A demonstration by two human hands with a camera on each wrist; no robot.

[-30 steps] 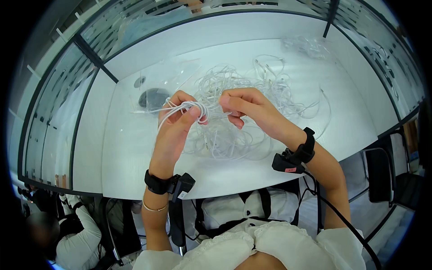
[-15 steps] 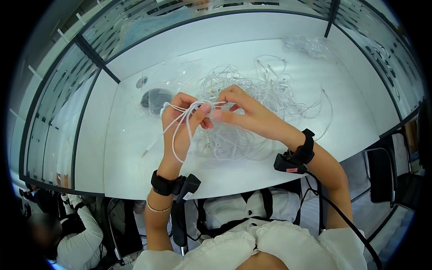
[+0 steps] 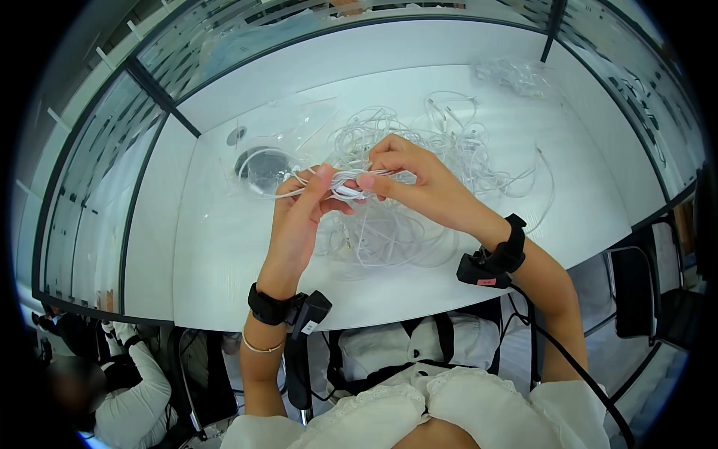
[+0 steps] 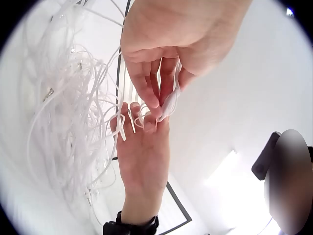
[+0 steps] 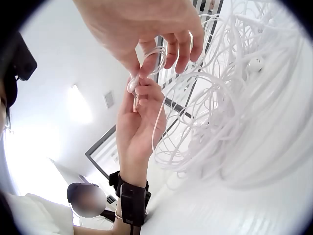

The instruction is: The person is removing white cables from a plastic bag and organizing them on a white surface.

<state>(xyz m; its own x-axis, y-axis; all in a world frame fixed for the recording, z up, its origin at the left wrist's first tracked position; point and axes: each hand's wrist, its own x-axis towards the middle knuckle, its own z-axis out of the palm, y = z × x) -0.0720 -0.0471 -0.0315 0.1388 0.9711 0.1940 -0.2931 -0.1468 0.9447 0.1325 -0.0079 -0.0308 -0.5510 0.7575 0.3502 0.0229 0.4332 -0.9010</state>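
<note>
In the head view, a folded bundle of thin white earphone cable (image 3: 345, 191) stretches between both hands above the table. Its left end is pinched by the left hand (image 3: 299, 209), thumb on top. The right hand (image 3: 420, 179) pinches the bundle's other end between thumb and index finger. A loop of the cable arcs out to the left of the left hand. In the left wrist view, strands of the bundle (image 4: 169, 105) run close together at the fingertips. The right wrist view shows thin loops round the right hand's (image 5: 146, 29) fingers, the hands nearly meeting.
A tangled pile of white cables (image 3: 467, 161) lies behind and below the hands. A dark grey round object (image 3: 259, 166) and a clear plastic bag (image 3: 303, 120) are at left. Crumpled clear plastic (image 3: 512, 78) lies back right. White panels (image 3: 359, 56) enclose the table.
The right hand, apart from the left at first, came in and pinched the cable. The bundle now spans both hands. The loose end with a plug no longer hangs at lower left; a loop arcs there instead.
</note>
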